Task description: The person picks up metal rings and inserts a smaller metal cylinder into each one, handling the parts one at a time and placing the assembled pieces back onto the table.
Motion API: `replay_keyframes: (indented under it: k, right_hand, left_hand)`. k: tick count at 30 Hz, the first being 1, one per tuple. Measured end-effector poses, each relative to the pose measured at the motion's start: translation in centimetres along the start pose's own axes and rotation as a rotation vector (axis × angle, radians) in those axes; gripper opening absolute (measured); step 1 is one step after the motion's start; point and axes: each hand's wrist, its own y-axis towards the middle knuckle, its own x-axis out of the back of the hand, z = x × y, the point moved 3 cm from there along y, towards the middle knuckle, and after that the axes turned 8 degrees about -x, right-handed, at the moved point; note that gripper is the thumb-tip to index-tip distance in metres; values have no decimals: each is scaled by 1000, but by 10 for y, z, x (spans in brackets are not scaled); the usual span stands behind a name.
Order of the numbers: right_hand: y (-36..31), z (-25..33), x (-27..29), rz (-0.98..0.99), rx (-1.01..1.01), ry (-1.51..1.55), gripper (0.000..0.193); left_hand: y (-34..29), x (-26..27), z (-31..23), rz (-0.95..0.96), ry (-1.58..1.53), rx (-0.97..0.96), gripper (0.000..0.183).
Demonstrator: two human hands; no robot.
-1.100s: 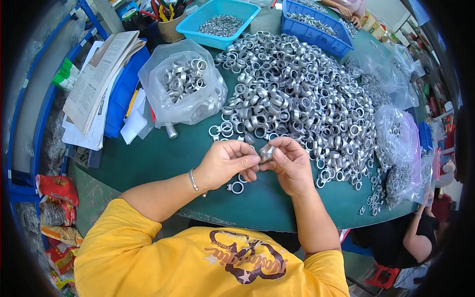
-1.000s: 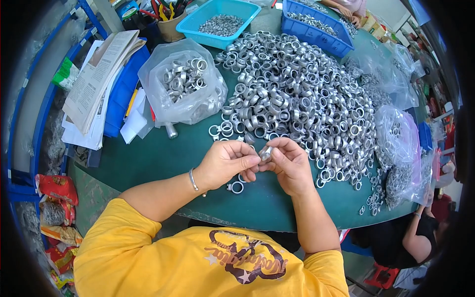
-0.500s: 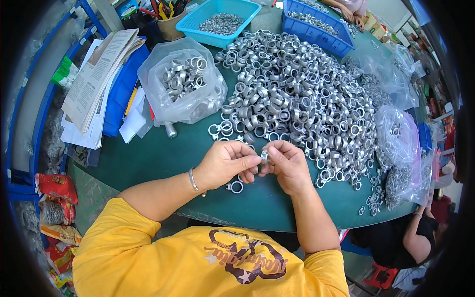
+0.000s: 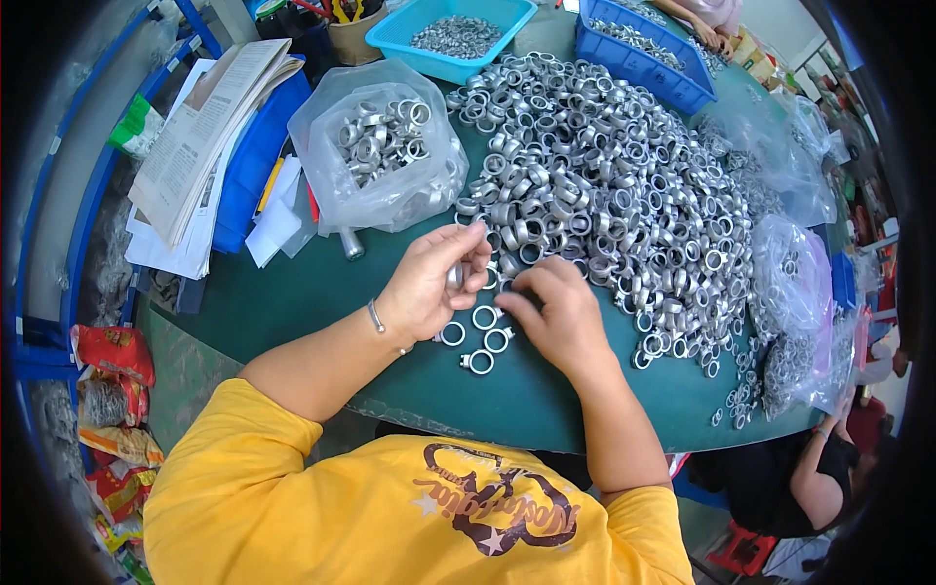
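Note:
Silvery metal rings with small lugs lie in a big pile point(image 4: 604, 185) on the green table. My left hand point(image 4: 426, 283) is raised at the pile's near left edge, its fingers curled round a metal ring point(image 4: 455, 276) that shows only in part. To its right, my right hand point(image 4: 561, 312) reaches to the near edge of the pile, thumb and forefinger apart beside loose rings. Whether its fingertips touch a ring is hard to see. Between and below the hands, several loose rings point(image 4: 485, 317) lie flat on the table.
A clear plastic bag point(image 4: 331, 185) with rings stands left of the pile. Behind are a light-blue basket point(image 4: 390, 44) and a blue crate point(image 4: 624, 63) of small metal parts. Papers point(image 4: 195, 146) lie far left. Plastic bags point(image 4: 790, 273) line the right; another person's hands point(image 4: 717, 39) are at the back.
My hands, together at one ring before, have parted. The left rose slightly with its fingers curled; the right moved right and turned palm down at the pile's edge. More loose rings show between them.

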Motion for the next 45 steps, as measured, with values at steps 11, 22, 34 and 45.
replay_keyframes:
  k: [11,22,34,45]
  right_hand:
    - [-12,-8,12,78,-171,492,18]
    - [-12,-2,18,-112,118,367,16]
    - [-16,-19,4,246,-291,1352,24]
    - [-9,8,27,-142,200,456,18]
  left_hand:
    - [-12,-7,15,120,400,13,12]
    - [-15,-13,11,272,713,-341,10]
    - [-19,-18,7,298,844,-614,10]
    - [-20,-28,8,49,43,314,26]
